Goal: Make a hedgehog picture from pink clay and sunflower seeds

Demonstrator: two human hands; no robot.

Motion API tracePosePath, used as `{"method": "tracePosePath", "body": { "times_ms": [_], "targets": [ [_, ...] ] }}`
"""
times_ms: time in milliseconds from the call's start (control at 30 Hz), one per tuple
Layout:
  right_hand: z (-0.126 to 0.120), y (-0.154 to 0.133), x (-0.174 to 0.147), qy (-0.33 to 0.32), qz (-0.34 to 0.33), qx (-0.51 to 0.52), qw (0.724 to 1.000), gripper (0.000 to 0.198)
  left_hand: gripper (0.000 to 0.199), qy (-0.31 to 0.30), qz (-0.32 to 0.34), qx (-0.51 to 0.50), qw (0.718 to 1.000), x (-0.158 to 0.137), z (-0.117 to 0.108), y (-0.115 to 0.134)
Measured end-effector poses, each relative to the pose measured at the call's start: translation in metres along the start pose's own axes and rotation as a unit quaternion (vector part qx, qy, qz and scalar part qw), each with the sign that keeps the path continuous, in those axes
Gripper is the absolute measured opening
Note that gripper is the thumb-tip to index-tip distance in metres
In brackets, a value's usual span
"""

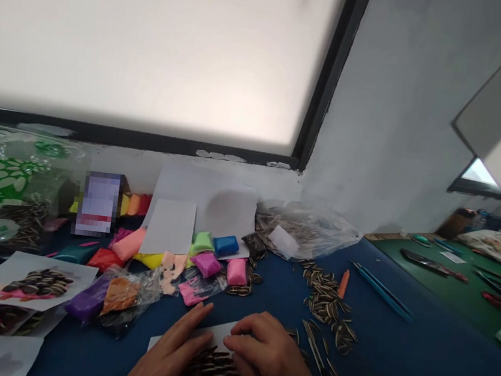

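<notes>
Between my hands lies a white paper [221, 329] covered with overlapping rows of striped sunflower seeds [214, 372]. My left hand [174, 353] rests along the paper's left side, fingers stretched out and holding nothing. Over the right side of the seed rows, my right hand [274, 359] has its thumb and fingers pinched together. What they hold, if anything, is hidden. Loose sunflower seeds [326, 296] are scattered to the right, with metal tweezers [317, 355] lying beside them, close to my right hand.
Colourful clay packets [206, 263] lie ahead by blank white sheets [169, 227]. Seed-picture cards [35, 284] sit at left, below a green seed bag [2, 184]. A clear bag [313, 231] stands by the wall. Blue tweezers [381, 290] and an orange stick [343, 283] lie right.
</notes>
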State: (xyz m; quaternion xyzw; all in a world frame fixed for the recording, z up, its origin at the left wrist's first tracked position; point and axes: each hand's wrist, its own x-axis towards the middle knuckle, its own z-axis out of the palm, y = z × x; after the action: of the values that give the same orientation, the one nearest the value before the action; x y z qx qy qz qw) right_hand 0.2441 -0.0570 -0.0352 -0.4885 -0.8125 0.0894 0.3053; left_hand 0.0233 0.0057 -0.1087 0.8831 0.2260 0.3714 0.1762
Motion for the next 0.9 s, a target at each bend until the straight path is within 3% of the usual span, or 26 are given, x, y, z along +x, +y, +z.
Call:
{"method": "tracePosePath", "body": {
  "times_ms": [333,533,700,800,900],
  "targets": [
    [0.013,0.002,0.003,0.011,-0.007,0.037,0.999,0.025,0.041,-0.013,0.006,0.005,1.000,0.001,-0.006,0.006],
    [0.010,0.005,-0.003,0.039,-0.024,0.054,0.997,0.030,0.052,-0.037,-0.001,-0.014,0.999,0.002,-0.009,0.005],
    [0.010,0.007,-0.006,0.050,-0.023,0.034,0.998,0.031,0.048,-0.034,-0.002,-0.033,0.999,0.001,-0.003,0.004],
    [0.008,0.007,-0.006,0.049,-0.024,0.007,0.998,0.030,0.045,-0.018,-0.020,-0.049,0.998,0.002,-0.005,0.008],
    [0.006,0.007,-0.008,0.046,-0.020,-0.028,0.998,0.030,0.042,-0.011,-0.083,-0.076,0.994,0.005,-0.015,0.010]
  ]
}}
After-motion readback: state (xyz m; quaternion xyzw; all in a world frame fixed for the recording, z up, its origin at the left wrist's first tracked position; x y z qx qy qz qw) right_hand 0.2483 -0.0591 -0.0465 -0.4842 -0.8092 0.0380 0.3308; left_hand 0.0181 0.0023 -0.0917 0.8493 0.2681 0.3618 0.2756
